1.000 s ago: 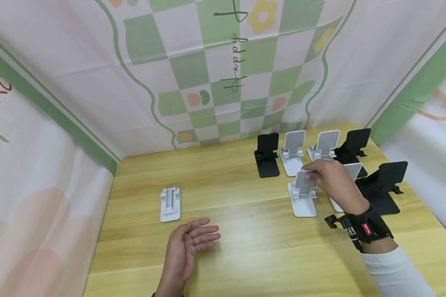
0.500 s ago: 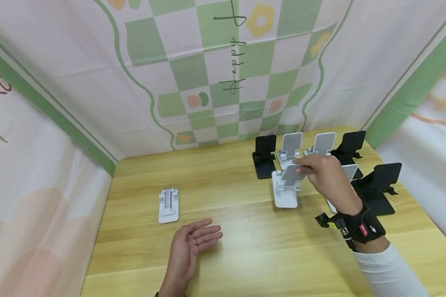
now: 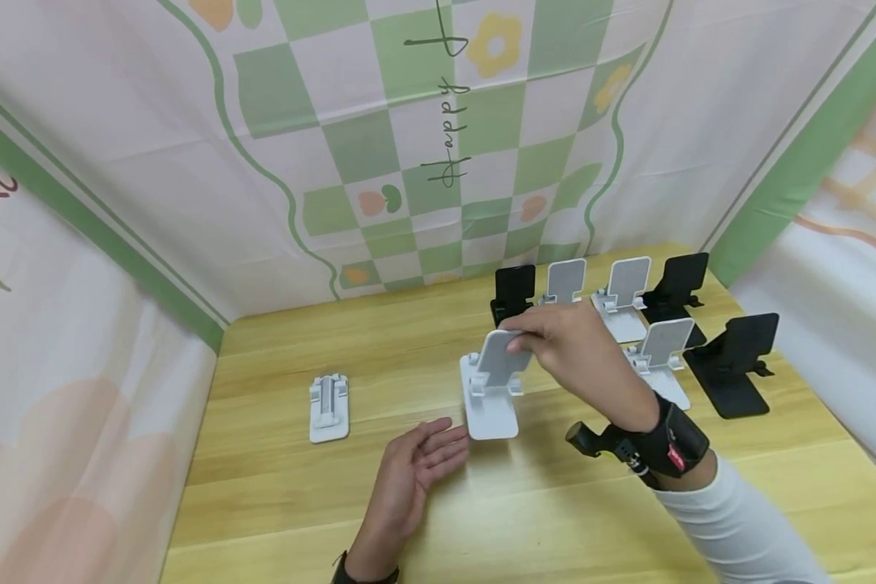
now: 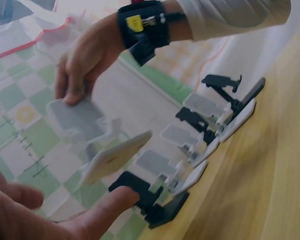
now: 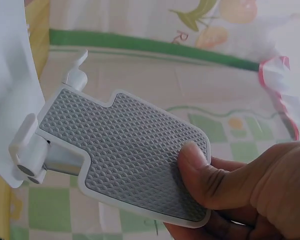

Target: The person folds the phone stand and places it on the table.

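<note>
My right hand [image 3: 580, 353] pinches the top edge of an unfolded white phone stand [image 3: 492, 405], thumb on its grey textured pad [image 5: 135, 150]. The stand hangs in the air above the table, its base angled down toward me. Just left of that base is my left hand [image 3: 412, 474], palm turned inward, fingers nearly straight and holding nothing. Whether the fingertips touch the base cannot be told. A folded white phone stand [image 3: 329, 408] lies on the table further left.
On the right of the wooden table [image 3: 263, 495] several unfolded stands are set in rows, among them a black stand [image 3: 733, 365] and a white stand [image 3: 664, 357]. A patterned cloth [image 3: 350, 146] hangs behind the table.
My right hand has lifted the white stand from the row and carried it left toward my left hand. The left hand has shifted slightly right.
</note>
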`<state>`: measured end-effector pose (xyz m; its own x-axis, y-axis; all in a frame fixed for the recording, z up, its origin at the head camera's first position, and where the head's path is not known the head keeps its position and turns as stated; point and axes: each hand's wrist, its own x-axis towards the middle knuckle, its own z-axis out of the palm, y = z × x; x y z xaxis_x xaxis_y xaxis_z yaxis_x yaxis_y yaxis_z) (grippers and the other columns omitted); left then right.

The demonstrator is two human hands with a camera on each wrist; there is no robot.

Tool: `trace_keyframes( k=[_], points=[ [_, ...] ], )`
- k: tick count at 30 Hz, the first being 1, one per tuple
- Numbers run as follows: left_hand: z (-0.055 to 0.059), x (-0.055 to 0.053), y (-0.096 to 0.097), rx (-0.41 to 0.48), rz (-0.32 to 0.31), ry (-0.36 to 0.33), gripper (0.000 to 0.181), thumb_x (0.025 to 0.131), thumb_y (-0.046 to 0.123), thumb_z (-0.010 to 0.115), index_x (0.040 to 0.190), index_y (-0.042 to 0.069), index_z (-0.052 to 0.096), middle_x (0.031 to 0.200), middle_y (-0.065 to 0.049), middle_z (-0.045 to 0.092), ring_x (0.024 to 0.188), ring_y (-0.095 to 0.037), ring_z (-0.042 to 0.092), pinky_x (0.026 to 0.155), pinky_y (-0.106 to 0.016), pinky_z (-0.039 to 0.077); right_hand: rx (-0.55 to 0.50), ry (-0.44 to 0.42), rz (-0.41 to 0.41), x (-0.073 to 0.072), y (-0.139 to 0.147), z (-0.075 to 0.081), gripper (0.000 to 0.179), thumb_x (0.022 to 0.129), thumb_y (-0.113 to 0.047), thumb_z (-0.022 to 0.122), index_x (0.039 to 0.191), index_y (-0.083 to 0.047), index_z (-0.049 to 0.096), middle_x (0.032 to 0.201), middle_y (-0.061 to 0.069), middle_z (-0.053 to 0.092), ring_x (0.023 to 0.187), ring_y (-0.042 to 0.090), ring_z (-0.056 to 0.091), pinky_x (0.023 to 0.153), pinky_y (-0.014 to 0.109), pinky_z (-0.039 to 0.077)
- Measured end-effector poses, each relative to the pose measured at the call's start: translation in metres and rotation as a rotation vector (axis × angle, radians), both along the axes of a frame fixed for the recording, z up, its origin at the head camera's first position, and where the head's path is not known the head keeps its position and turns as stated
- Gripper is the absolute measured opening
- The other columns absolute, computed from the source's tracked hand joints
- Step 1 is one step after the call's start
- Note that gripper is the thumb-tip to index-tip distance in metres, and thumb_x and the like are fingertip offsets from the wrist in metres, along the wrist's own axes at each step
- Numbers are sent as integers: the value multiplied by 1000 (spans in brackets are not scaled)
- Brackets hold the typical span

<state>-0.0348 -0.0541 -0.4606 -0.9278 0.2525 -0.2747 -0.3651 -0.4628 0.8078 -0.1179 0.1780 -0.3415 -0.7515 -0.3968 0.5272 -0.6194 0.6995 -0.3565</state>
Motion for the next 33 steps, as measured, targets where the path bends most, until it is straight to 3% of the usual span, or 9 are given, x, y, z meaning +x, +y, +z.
trace_keyframes(
  k=[7, 12, 19, 33],
  points=[
    [5, 0, 12, -31, -88, 30, 48, 99, 10, 46, 134, -22, 39, 124, -37, 55, 108, -39, 62, 91, -41, 53, 15, -55, 64, 9, -30, 1, 20, 74, -16, 79, 93, -10, 79, 87, 1, 75, 78, 12, 69, 62, 24, 58],
    [2, 0, 14, -59, -71, 22, 45, 96, 0, 48, 133, -23, 38, 129, -36, 51, 113, -38, 59, 90, -38, 54, 43, -66, 69, 14, -42, 2, 20, 74, -14, 79, 94, -9, 79, 87, 0, 75, 81, 13, 69, 64, 25, 59],
    [-3, -1, 13, -83, -43, 49, 45, 97, 1, 50, 133, -23, 38, 130, -36, 52, 112, -38, 60, 90, -39, 54, 45, -71, 104, 17, -47, 2, 19, 73, -13, 79, 93, -10, 79, 89, -2, 75, 85, 13, 69, 70, 28, 60],
    [0, 1, 10, -141, -45, 47, 44, 96, 2, 52, 132, -21, 42, 127, -32, 57, 110, -35, 62, 88, -36, 55, 51, -57, 102, 16, -51, 2, 20, 74, -15, 79, 94, -11, 78, 90, -1, 75, 86, 14, 70, 71, 29, 60]
  ],
)
